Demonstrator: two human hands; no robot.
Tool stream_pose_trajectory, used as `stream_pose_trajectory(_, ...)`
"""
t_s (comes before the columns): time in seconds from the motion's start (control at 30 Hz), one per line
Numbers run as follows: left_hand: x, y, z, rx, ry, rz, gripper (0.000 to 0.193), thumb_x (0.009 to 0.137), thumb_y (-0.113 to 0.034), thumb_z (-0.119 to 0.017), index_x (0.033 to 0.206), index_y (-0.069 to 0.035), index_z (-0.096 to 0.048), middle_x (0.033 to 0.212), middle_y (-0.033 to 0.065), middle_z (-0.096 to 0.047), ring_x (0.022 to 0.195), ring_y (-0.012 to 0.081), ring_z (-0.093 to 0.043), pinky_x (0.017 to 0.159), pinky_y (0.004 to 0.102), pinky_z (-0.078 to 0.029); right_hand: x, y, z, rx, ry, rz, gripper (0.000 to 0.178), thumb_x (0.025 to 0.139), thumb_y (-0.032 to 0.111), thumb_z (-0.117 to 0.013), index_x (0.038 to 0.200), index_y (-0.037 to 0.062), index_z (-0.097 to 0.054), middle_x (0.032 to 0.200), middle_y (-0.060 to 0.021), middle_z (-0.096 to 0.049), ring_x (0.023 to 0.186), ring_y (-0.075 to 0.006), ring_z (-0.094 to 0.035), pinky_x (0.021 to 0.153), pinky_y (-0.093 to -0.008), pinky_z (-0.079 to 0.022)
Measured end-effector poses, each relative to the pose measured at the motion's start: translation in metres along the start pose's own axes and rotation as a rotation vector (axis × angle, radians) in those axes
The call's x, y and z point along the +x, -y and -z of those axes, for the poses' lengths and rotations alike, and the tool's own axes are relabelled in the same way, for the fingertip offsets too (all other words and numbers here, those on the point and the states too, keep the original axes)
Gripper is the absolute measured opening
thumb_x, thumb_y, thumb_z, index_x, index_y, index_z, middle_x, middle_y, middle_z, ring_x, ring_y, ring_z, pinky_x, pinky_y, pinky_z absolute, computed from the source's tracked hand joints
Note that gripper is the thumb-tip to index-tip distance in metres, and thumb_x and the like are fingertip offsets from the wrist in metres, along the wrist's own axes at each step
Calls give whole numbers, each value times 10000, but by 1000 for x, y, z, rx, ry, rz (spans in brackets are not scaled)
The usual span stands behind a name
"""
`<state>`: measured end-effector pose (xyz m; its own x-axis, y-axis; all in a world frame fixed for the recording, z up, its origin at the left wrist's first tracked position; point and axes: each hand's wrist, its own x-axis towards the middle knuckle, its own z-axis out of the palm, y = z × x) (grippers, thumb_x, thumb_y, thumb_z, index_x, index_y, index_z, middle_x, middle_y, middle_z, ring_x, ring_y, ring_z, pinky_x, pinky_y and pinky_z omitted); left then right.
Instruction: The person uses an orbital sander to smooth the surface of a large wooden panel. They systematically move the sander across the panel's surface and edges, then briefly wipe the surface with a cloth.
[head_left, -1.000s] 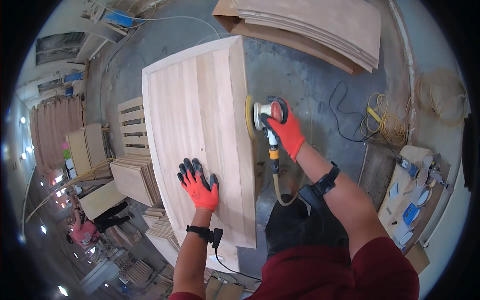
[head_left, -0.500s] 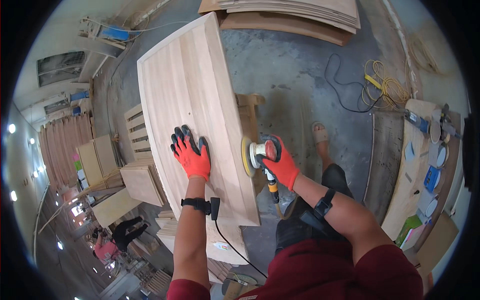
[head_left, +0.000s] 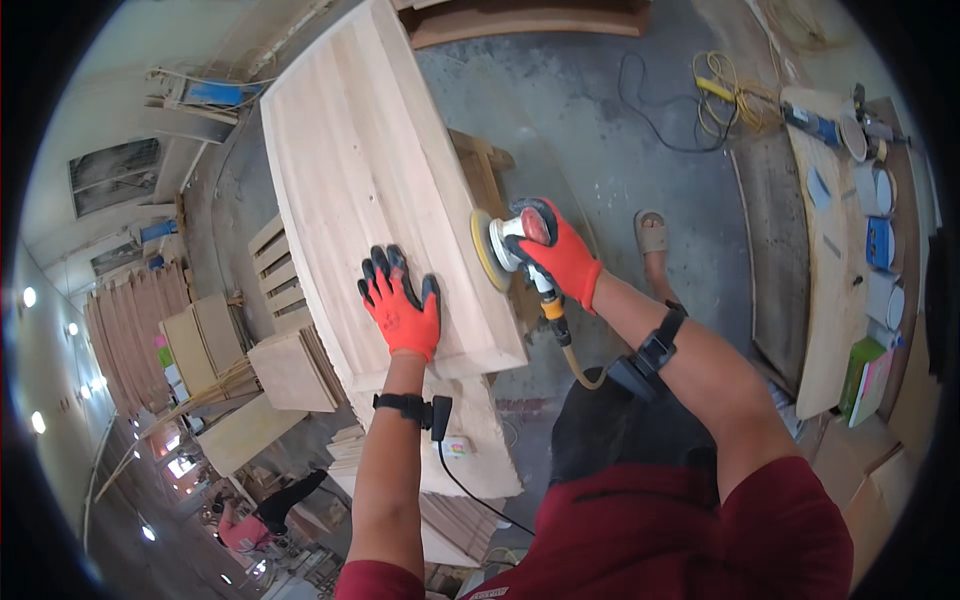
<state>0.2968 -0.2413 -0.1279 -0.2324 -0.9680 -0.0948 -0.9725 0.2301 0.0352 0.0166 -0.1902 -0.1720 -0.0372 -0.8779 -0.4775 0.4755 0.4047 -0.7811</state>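
A pale wooden panel (head_left: pixel 350 150) with bevelled borders lies in front of me. My left hand (head_left: pixel 400 305), in a red glove with black fingertips, rests flat on its face with the fingers spread. In my gloved right hand (head_left: pixel 560 255) is an air sander (head_left: pixel 512 240), white and red with a round yellow pad. The pad is tilted on edge against the panel's right side. A hose (head_left: pixel 583 372) with a yellow fitting runs from the sander toward my lap. The fingers' far side is hidden behind the tool.
A wooden stand (head_left: pixel 480 165) props the panel. To the right, a plank bench (head_left: pixel 825 260) holds power tools and sanding discs. A yellow cord (head_left: pixel 735 90) coils on the floor. Stacked boards (head_left: pixel 290 370) stand left. Another person (head_left: pixel 245 530) works at lower left.
The sander has moved up along the panel's right edge in my right hand. My left hand still lies on the panel. My view has shifted, and the panel sits higher in it.
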Motion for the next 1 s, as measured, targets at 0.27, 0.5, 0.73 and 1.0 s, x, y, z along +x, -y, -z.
stream_pose_trajectory(0.27, -2, -1, -2, 53, 1, -14, 681, 874, -260, -701, 1461, -8, -465, 1601, 239, -347, 1499, 447, -264, 1256, 551, -146, -101, -51, 6, -217, -47, 148, 696, 818, 134, -782, 1437, 107, -464, 1281, -131, -621, 1210, -280, -598, 1067, -375, -449)
stream_pose_trajectory(0.5, 0, 9, -12, 57, -48, -9, 695, 867, -289, -721, 1458, -25, -469, 1626, 232, -313, 1510, 434, -252, 1264, 553, -135, -157, -78, 9, -263, 5, -13, 765, 792, 168, -815, 1456, 99, -442, 1301, -154, -620, 1245, -317, -593, 1059, -398, -460)
stream_pose_trajectory(0.73, 1, 15, -16, 78, -48, 11, 685, 923, -221, -673, 1537, -81, -403, 1659, 201, -282, 1528, 434, -226, 1267, 525, -134, -190, -136, 26, -339, 31, 66, 847, 780, 200, -838, 1495, 88, -397, 1410, -197, -552, 1321, -360, -548, 1109, -425, -445)
stream_pose_trajectory(1.0, -1, 13, -15, 67, -51, -12, 706, 899, -240, -686, 1524, -57, -414, 1649, 204, -300, 1526, 422, -236, 1266, 525, -137, -170, -84, 18, -612, -113, 195, 855, 765, 284, -850, 1493, 140, -425, 1379, -171, -509, 1253, -365, -577, 999, -461, -511)
